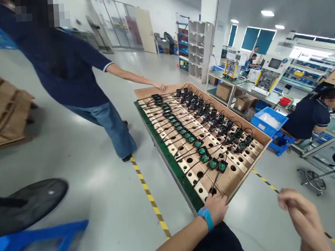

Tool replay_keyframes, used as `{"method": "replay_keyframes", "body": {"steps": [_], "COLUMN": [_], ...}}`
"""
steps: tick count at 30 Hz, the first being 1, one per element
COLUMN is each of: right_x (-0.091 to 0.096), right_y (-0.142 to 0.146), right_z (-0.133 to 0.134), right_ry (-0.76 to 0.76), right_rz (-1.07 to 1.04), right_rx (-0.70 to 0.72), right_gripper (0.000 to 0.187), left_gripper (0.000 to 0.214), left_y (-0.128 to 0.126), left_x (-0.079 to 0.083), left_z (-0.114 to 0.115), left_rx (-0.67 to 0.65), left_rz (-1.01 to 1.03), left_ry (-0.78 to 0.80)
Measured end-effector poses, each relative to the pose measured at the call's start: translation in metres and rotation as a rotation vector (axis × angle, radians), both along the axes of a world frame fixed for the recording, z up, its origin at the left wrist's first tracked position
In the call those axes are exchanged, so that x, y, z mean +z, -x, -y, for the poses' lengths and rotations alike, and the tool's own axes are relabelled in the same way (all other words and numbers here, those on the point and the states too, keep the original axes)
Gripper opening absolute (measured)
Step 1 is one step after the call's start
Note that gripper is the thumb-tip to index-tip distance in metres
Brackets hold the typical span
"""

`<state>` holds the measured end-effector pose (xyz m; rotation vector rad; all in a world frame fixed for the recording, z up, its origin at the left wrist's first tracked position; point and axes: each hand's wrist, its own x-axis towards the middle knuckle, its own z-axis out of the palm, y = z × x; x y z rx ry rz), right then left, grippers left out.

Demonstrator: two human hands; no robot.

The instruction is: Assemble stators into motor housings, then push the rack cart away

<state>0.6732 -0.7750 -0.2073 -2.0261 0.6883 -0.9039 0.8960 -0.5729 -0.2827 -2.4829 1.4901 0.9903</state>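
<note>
The left hand [217, 207], below a blue wristband [207, 218], grasps the near corner of a wooden tray [260, 136] at the lower centre of the frame; the right hand [301, 212], at lower right, is released and apart from the tray, its fingers loosely curled and slightly blurred. The tray spans the middle of the frame, set on a green-topped table [170, 157], and carries rows of black cabled parts [205, 158], several with green round faces. At upper left a co-worker in a dark shirt [64, 67] stands close by, one outstretched hand [161, 87] on the tray's far edge. Brown cartons [4, 109] lie at the left edge, while a black round base [44, 201] and a blue frame [41, 239] occupy the floor at lower left. Just beyond the tray's right side sits a blue bin [268, 120] with white contents, beside a seated worker [307, 115] and, lower, a wheeled chair [315, 181]. A yellow-and-black floor stripe [149, 196] runs left of the table, and a grey shelf unit [199, 49] stands at upper centre.
</note>
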Motion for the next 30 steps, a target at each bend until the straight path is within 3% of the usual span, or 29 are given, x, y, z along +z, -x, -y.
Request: {"method": "replay_keyframes", "body": {"steps": [2, 4, 9, 13, 17, 20, 25, 30], "right_x": [-0.033, -0.077, -0.177, -0.224, -0.246, -0.251, -0.247, -0.243], "right_y": [-0.015, -0.037, -0.105, -0.179, -0.270, -0.340, -0.459, -0.583], "right_z": [0.017, 0.039, 0.096, 0.144, 0.178, 0.177, 0.158, 0.191], "right_ry": [-0.209, -0.327, -0.245, -0.090, 0.051, 0.137, 0.302, 0.456], "right_rz": [-0.129, -0.228, -0.266, -0.226, -0.176, -0.145, -0.123, -0.113], "right_rx": [0.082, 0.043, -0.092, -0.015, 0.116, 0.195, 0.310, 0.346], "right_gripper": [0.030, 0.041, 0.056, 0.062, 0.059, 0.056, 0.053, 0.048], "left_gripper": [0.034, 0.036, 0.036, 0.030, 0.032, 0.044, 0.043, 0.047], "left_y": [-0.009, -0.024, -0.086, -0.138, -0.181, -0.219, -0.317, -0.416], "left_x": [0.001, 0.006, 0.023, 0.029, 0.027, 0.016, -0.010, -0.012], "left_z": [0.000, -0.002, -0.014, -0.026, -0.022, 0.004, 0.052, 0.046], "left_rx": [0.007, 0.022, 0.107, 0.274, 0.456, 0.513, 0.539, 0.588], "left_rz": [0.004, 0.019, 0.100, 0.254, 0.478, 0.603, 0.679, 0.770], "left_ry": [-0.025, -0.045, -0.114, -0.194, -0.212, -0.156, -0.052, 0.016]}}
